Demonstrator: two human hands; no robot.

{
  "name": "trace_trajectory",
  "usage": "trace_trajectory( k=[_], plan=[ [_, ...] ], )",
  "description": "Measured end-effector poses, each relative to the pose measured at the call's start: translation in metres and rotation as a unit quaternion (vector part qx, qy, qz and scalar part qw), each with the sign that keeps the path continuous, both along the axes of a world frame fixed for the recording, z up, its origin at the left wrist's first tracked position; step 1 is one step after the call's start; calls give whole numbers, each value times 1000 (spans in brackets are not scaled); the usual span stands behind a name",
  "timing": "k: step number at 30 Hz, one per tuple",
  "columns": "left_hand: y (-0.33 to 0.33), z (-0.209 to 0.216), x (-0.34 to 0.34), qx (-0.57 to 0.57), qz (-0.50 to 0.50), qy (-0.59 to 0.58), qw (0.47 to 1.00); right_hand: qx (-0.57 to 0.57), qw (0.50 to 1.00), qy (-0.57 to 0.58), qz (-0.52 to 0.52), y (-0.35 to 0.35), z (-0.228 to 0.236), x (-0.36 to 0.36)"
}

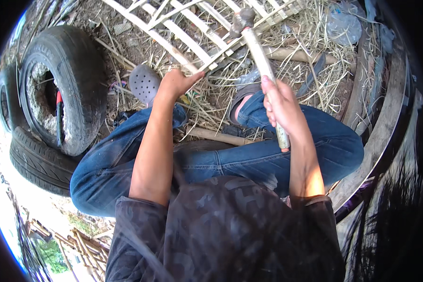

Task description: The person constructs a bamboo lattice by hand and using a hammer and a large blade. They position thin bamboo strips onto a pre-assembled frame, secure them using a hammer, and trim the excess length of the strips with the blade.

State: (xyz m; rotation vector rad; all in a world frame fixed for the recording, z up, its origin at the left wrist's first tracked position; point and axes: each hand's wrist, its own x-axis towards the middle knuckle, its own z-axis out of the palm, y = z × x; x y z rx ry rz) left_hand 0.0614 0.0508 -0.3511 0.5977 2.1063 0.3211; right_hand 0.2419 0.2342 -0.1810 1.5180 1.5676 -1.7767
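The right hand (279, 105) grips a raised hammer (261, 61) while the left hand (176, 82) pinches the bamboo lattice (183, 35) on the ground; strike squarely, fingers clear.

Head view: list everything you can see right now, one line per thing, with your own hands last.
hammer: one, dark metal head, pale handle, raised over the lattice.
bamboo lattice: one, pale strips, on the ground ahead.
tyres: three at least, black, stacked at left.
clog: one, grey with holes, beside the left hand.
knife: one, dark blade, among the straw at right.
straw: loose, yellow, over the ground.
wooden plank: one, grey, curving along right.
left hand: on a lattice strip.
right hand: gripping the hammer handle.
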Motion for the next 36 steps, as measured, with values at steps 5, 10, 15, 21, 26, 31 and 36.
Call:
trace_trajectory(
  k=[5, 10, 15, 21, 26, 31, 36],
  plan=[
    [5, 18, 13, 66, -58, 58, 994, 5, 999, 40, -18, 6, -20, 6],
    [5, 11, 15, 59, -99, 101, 988, 18, 996, 71, -49, 11, -24, 9],
    [4, 15, 18, 45, -112, 123, 985, 34, 995, 70, -64, 11, -32, 3],
    [23, 31, 35, -48, -178, 181, 966, 62, 988, 80, -114, 10, -50, -5],
    [19, 18, 47, -33, -140, 244, 959, 61, 989, 70, -117, 11, -52, -2],
    [29, 38, 49, -64, -158, 204, 964, 68, 988, 67, -119, 13, -57, 1],
    [27, 37, 47, -82, -157, 200, 964, 82, 990, 64, -95, 12, -56, -1]
  ],
)
